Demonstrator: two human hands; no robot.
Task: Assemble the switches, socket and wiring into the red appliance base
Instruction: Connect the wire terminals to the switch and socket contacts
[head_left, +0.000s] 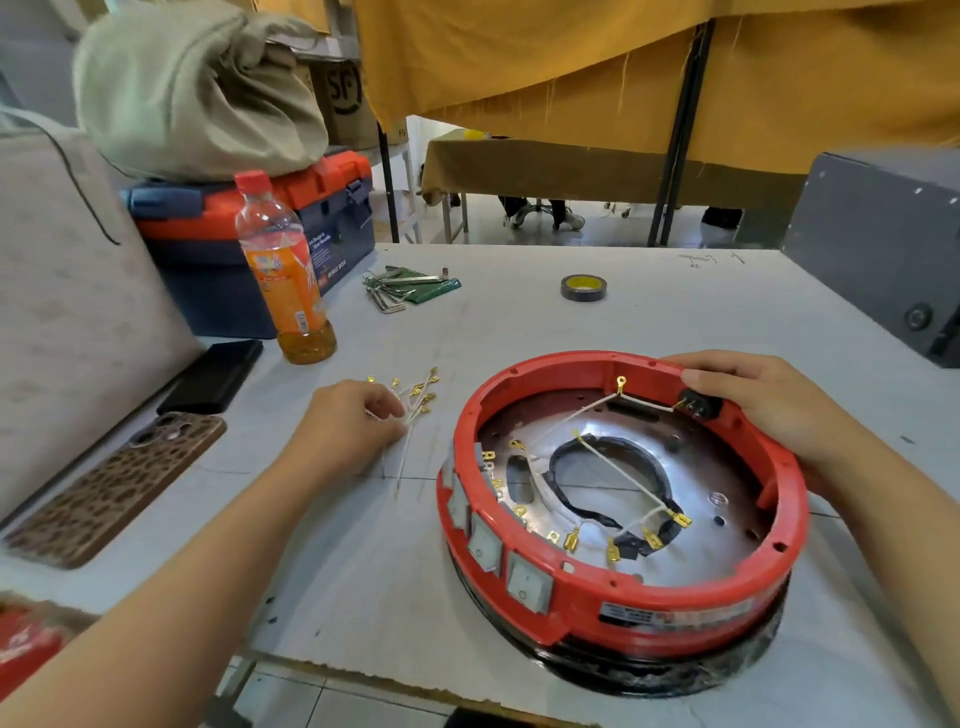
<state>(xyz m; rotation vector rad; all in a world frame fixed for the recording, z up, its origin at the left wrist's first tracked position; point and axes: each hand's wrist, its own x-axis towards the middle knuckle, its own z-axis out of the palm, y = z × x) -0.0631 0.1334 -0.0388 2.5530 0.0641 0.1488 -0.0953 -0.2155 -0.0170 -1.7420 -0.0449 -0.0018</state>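
Observation:
The round red appliance base (649, 605) lies on the white table, right of centre. Several grey rocker switches (527, 581) sit in its near-left wall. A black socket (701, 406) is set in its far-right wall. White wires with gold terminals (621, 470) cross the metal plate inside. My right hand (753, 400) grips the far-right rim, thumb by the socket. A loose bundle of white wires with gold terminals (415, 402) lies on the table left of the base. My left hand (353, 421) pinches that bundle.
An orange drink bottle (283, 275) and a blue and orange toolbox (311, 218) stand at the back left. Two phones (119, 483) lie at the left. Hex keys (402, 288) and a tape roll (583, 287) lie farther back. A grey box (878, 244) stands at the right.

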